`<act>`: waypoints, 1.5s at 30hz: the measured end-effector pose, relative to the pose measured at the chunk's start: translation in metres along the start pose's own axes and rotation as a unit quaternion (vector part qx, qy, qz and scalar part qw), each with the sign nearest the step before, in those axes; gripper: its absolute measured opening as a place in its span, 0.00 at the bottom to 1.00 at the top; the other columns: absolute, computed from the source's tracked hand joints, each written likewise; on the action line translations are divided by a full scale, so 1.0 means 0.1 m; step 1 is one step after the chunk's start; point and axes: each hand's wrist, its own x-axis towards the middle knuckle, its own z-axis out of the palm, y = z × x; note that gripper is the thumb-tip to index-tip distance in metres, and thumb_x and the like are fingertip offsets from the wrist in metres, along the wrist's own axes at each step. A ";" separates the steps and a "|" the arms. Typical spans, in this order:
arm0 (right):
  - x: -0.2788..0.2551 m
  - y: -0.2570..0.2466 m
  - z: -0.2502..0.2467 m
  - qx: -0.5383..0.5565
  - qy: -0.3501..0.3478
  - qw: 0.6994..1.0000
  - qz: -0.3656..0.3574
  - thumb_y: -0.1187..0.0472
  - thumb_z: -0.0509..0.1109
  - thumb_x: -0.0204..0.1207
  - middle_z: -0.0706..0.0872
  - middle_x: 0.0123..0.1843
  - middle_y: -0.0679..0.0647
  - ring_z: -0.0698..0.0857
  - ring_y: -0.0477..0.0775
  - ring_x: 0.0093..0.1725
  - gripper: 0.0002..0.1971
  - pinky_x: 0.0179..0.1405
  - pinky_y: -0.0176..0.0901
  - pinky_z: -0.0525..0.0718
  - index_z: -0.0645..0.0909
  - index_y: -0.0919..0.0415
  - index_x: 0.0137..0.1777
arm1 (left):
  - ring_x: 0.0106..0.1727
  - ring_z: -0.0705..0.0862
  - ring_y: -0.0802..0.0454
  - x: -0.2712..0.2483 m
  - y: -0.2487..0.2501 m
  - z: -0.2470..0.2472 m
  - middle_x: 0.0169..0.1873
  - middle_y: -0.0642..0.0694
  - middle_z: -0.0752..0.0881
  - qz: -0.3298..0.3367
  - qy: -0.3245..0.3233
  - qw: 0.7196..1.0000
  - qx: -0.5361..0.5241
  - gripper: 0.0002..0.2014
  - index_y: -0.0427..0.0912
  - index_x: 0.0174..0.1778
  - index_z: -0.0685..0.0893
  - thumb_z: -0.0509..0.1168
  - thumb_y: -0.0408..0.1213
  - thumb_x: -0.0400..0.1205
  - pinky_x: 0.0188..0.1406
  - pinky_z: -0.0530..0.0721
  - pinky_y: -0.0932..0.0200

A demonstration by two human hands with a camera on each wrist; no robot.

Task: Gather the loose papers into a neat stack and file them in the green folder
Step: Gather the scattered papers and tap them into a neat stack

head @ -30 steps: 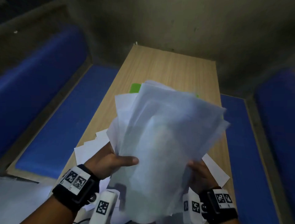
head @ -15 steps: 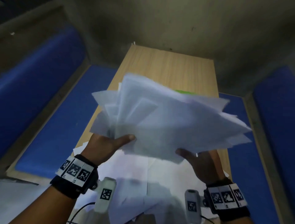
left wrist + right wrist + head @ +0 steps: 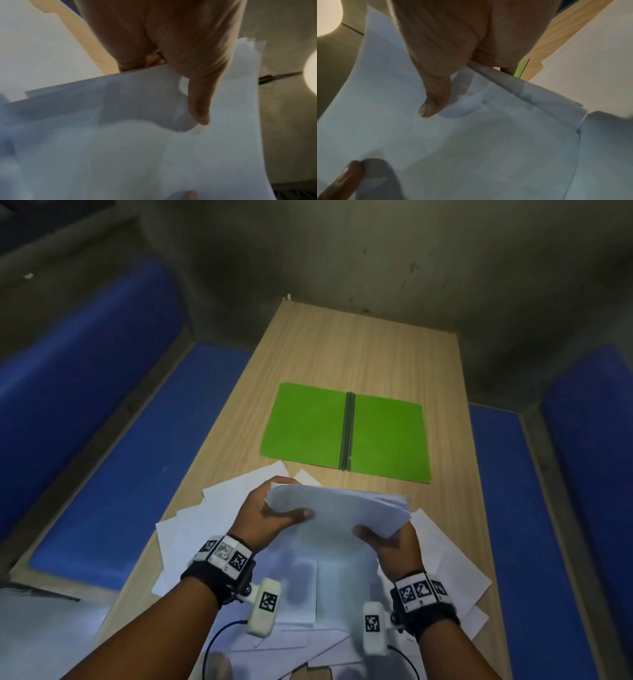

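A bundle of white papers [image 3: 337, 508] is held between both hands just above the table, its sheets uneven at the right edge. My left hand [image 3: 274, 513] grips its left side, thumb on top [image 3: 199, 108] and fingers underneath. My right hand [image 3: 385, 537] grips the right near corner the same way, thumb on top [image 3: 435, 100]. More loose white sheets [image 3: 205, 529] lie scattered on the table under and around my hands. The green folder [image 3: 346, 431] lies open and flat beyond the bundle, in the middle of the table; a sliver of the folder [image 3: 521, 67] shows in the right wrist view.
The narrow wooden table [image 3: 359, 350] runs away from me to a grey wall. Blue cushioned benches [image 3: 130, 446] flank it on the left and right [image 3: 507, 508]. Cables run from the wrist cameras near the table's front edge.
The bundle, held up high and fanned out before, has been lowered and turned flat near the table, its sheets drawn closer together. The green folder is uncovered now.
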 end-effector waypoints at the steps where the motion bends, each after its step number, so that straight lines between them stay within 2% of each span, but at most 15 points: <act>1: 0.01 0.01 0.00 0.002 -0.004 1.000 -0.006 0.70 0.85 0.59 0.90 0.55 0.56 0.89 0.54 0.55 0.27 0.50 0.44 0.88 0.83 0.63 0.59 | 0.51 0.92 0.47 0.01 -0.03 0.00 0.47 0.48 0.94 -0.013 0.011 1.000 -0.009 0.26 0.51 0.53 0.90 0.89 0.45 0.59 0.49 0.92 0.50; 4: 0.04 0.08 0.01 0.004 -0.006 0.999 0.032 0.70 0.85 0.59 0.90 0.52 0.53 0.88 0.57 0.56 0.25 0.43 0.36 0.87 0.83 0.59 0.56 | 0.55 0.94 0.40 -0.02 -0.07 0.06 0.48 0.46 0.97 -0.056 0.013 0.998 -0.033 0.23 0.44 0.54 0.92 0.89 0.33 0.63 0.57 0.93 0.41; 6: 0.04 0.08 0.06 0.015 0.018 0.997 0.074 0.69 0.84 0.60 0.91 0.49 0.53 0.89 0.60 0.53 0.21 0.39 0.34 0.87 0.85 0.61 0.54 | 0.53 0.95 0.44 -0.02 -0.05 0.14 0.47 0.46 0.97 -0.060 0.004 0.998 -0.035 0.20 0.44 0.53 0.93 0.87 0.29 0.66 0.58 0.93 0.42; 9: 0.04 0.01 0.06 0.022 0.052 0.997 0.052 0.68 0.84 0.61 0.92 0.47 0.54 0.90 0.53 0.47 0.20 0.42 0.42 0.88 0.86 0.62 0.53 | 0.50 0.96 0.51 -0.03 0.05 0.19 0.47 0.50 0.97 -0.052 0.008 0.996 -0.073 0.19 0.46 0.52 0.92 0.86 0.27 0.68 0.49 0.94 0.55; 11: 0.00 -0.04 0.01 0.036 0.041 0.998 0.033 0.70 0.83 0.62 0.92 0.46 0.53 0.90 0.49 0.44 0.20 0.40 0.37 0.87 0.85 0.63 0.54 | 0.49 0.96 0.55 -0.05 0.07 0.15 0.47 0.52 0.97 -0.041 0.009 0.995 -0.087 0.20 0.46 0.53 0.92 0.85 0.26 0.69 0.48 0.94 0.59; 15: -0.13 0.09 -0.05 0.035 0.004 0.998 0.052 0.74 0.83 0.60 0.93 0.44 0.48 0.90 0.50 0.47 0.22 0.39 0.34 0.86 0.84 0.57 0.53 | 0.53 0.95 0.45 -0.12 -0.13 0.08 0.50 0.46 0.97 -0.047 -0.020 0.998 -0.044 0.19 0.42 0.56 0.93 0.85 0.29 0.69 0.55 0.93 0.48; 18: -0.12 0.20 -0.06 0.034 -0.003 0.997 0.062 0.76 0.84 0.56 0.90 0.52 0.54 0.89 0.49 0.50 0.32 0.41 0.36 0.87 0.80 0.59 0.61 | 0.58 0.94 0.44 -0.12 -0.33 0.10 0.51 0.48 0.97 -0.074 -0.043 0.996 -0.021 0.23 0.46 0.58 0.91 0.87 0.31 0.67 0.53 0.92 0.55; 23: -0.15 0.19 -0.04 0.027 0.011 0.996 0.087 0.70 0.85 0.58 0.92 0.48 0.52 0.90 0.45 0.45 0.24 0.43 0.38 0.87 0.85 0.55 0.53 | 0.54 0.94 0.51 -0.10 -0.29 0.15 0.52 0.48 0.96 -0.063 -0.058 0.996 0.002 0.23 0.48 0.56 0.91 0.87 0.31 0.67 0.56 0.91 0.51; 29: -0.28 0.19 -0.06 -0.003 0.021 0.998 0.064 0.71 0.83 0.62 0.88 0.45 0.50 0.86 0.30 0.37 0.20 0.33 0.21 0.80 0.82 0.60 0.52 | 0.43 0.92 0.70 -0.17 -0.31 0.15 0.41 0.70 0.94 -0.056 -0.064 0.995 0.043 0.17 0.57 0.48 0.89 0.85 0.35 0.70 0.46 0.86 0.68; 31: -0.32 0.28 -0.06 -0.006 0.024 0.997 0.068 0.70 0.84 0.60 0.90 0.45 0.52 0.89 0.37 0.40 0.18 0.36 0.25 0.82 0.85 0.59 0.48 | 0.43 0.90 0.76 -0.23 -0.32 0.13 0.39 0.78 0.91 -0.047 -0.074 0.993 0.074 0.18 0.60 0.47 0.88 0.86 0.51 0.65 0.46 0.84 0.72; 33: -0.32 0.27 -0.10 -0.005 0.046 0.997 0.056 0.69 0.84 0.58 0.91 0.44 0.53 0.90 0.42 0.42 0.19 0.37 0.27 0.83 0.85 0.64 0.50 | 0.48 0.90 0.74 -0.25 -0.32 0.10 0.45 0.76 0.92 -0.020 -0.067 0.995 0.066 0.32 0.57 0.52 0.90 0.83 0.67 0.55 0.48 0.87 0.73; 36: -0.29 0.17 -0.16 0.015 0.047 0.998 0.029 0.73 0.84 0.57 0.91 0.49 0.56 0.90 0.49 0.49 0.26 0.44 0.37 0.87 0.83 0.65 0.56 | 0.59 0.91 0.56 -0.27 -0.24 0.08 0.58 0.55 0.93 0.050 -0.032 0.998 0.001 0.38 0.53 0.63 0.88 0.88 0.56 0.56 0.58 0.89 0.57; 38: -0.28 0.11 -0.17 0.038 0.046 0.998 0.019 0.75 0.84 0.57 0.91 0.54 0.55 0.89 0.51 0.53 0.30 0.49 0.44 0.88 0.81 0.58 0.59 | 0.59 0.89 0.51 -0.31 -0.09 0.11 0.59 0.50 0.90 0.101 -0.009 0.992 -0.070 0.35 0.53 0.64 0.85 0.85 0.56 0.62 0.57 0.87 0.57; 41: -0.27 0.07 -0.14 0.037 0.044 0.998 0.018 0.73 0.85 0.57 0.90 0.55 0.52 0.89 0.49 0.54 0.31 0.51 0.43 0.88 0.81 0.50 0.58 | 0.50 0.85 0.56 -0.33 0.16 0.19 0.51 0.51 0.88 0.138 0.046 0.982 -0.117 0.29 0.48 0.57 0.85 0.74 0.66 0.70 0.50 0.81 0.65; 45: -0.28 0.12 -0.10 0.059 0.049 0.997 0.017 0.72 0.85 0.56 0.90 0.55 0.57 0.89 0.58 0.56 0.30 0.56 0.56 0.87 0.83 0.58 0.60 | 0.42 0.83 0.68 -0.24 0.23 0.31 0.40 0.61 0.88 0.084 0.114 0.988 -0.065 0.11 0.51 0.44 0.85 0.70 0.54 0.74 0.46 0.77 0.72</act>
